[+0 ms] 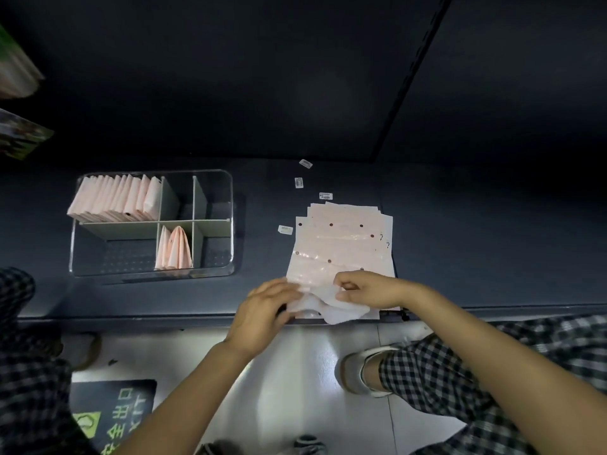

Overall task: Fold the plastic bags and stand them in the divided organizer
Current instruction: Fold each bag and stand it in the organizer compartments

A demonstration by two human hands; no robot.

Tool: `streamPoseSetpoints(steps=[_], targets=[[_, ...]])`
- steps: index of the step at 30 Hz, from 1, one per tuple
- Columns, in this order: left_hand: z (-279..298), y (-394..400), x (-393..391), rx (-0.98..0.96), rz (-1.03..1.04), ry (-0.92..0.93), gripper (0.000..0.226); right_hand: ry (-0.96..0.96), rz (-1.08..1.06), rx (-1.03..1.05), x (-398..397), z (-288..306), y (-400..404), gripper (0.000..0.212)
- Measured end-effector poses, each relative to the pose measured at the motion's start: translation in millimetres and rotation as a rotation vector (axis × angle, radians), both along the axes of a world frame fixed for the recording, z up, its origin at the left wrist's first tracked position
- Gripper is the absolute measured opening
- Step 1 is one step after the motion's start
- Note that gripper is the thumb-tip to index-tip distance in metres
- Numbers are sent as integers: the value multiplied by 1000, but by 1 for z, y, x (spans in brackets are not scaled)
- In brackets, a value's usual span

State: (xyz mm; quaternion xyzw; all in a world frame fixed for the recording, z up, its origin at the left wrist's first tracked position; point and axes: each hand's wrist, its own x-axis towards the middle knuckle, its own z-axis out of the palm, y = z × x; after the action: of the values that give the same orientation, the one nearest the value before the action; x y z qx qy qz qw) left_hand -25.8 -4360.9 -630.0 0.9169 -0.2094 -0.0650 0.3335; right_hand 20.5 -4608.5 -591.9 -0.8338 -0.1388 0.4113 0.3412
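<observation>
Bags (341, 244) lie stacked at the surface (256, 205) edge, where right hand (368, 289) pinches the top one's lifted end and left hand (266, 307) presses flat-fingered to fold it for the organizer (230, 205).

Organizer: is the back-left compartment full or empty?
Full. The organizer's back-left compartment holds a tight row of folded pink bags standing on edge, from its left wall to the divider.

Near edge of flat stack of pale pink plastic bags (341, 244) hidden under both hands. Print on small white barcode stickers (299, 182) too small to read. Green-and-yellow floor sign (111, 412) cut by bottom edge. Green packaging (16, 67) cut by left edge, blurred.
</observation>
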Motion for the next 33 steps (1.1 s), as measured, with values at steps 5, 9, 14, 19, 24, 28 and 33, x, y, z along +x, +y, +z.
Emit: streamPoseSetpoints(steps=[5,9,14,19,24,28,33], targets=[[11,1,16,-137,129,271,17,200,-229,128,12,11,-7,24],[11,2,25,-247,220,369,24,375,-585,391,17,3,-24,61],[7,-3,28,-319,360,397,23,297,-702,447,12,-13,-23,11],[1,-10,16,-167,515,290,27,34,-780,77,12,-37,-8,22],[-2,-16,-6,68,238,-190,33,-100,-734,-120,17,-46,0,27],[-14,-24,-28,202,-53,-215,51,-175,-754,-189,19,-50,4,30],[-20,-22,-38,449,-152,-116,72,-199,-744,-247,20,-52,6,36]])
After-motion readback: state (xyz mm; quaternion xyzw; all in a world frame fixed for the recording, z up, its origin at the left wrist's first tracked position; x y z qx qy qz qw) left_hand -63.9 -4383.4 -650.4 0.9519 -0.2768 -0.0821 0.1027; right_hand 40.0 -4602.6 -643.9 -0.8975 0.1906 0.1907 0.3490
